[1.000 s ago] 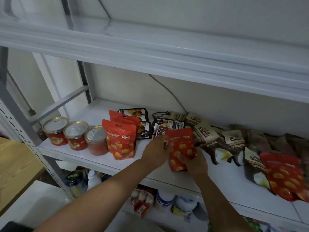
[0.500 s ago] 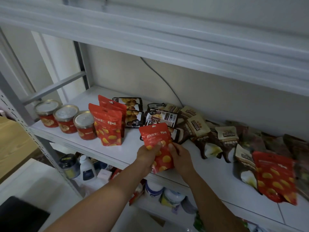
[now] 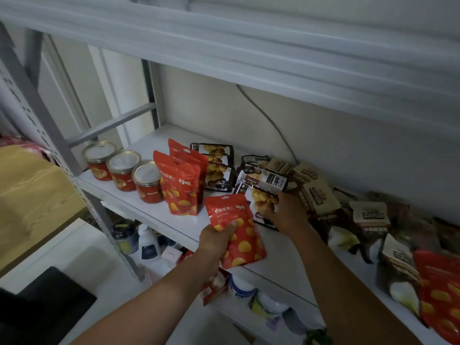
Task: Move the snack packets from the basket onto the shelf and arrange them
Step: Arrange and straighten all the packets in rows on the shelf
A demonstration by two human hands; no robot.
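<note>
My left hand (image 3: 217,239) grips a red snack packet (image 3: 240,227) with yellow spots by its lower left side, at the front edge of the white shelf (image 3: 278,260). My right hand (image 3: 286,211) holds a black packet with a chestnut picture (image 3: 263,200) that lies just behind the red one. Two more red packets (image 3: 180,188) stand upright to the left. Black packets (image 3: 219,168) lie at the back. Brown packets (image 3: 321,195) are heaped to the right, and another red packet (image 3: 440,295) lies at the far right. No basket is in view.
Three red jars with metal lids (image 3: 123,169) stand at the shelf's left end beside a grey upright post (image 3: 37,103). The upper shelf board (image 3: 249,46) hangs overhead. Bottles and tubs (image 3: 149,245) fill the shelf below. A wooden tabletop (image 3: 29,200) lies left.
My right hand has let go of the red packet and moved back right onto the black chestnut packet. My left hand still holds the red packet, now nearer the shelf's front.
</note>
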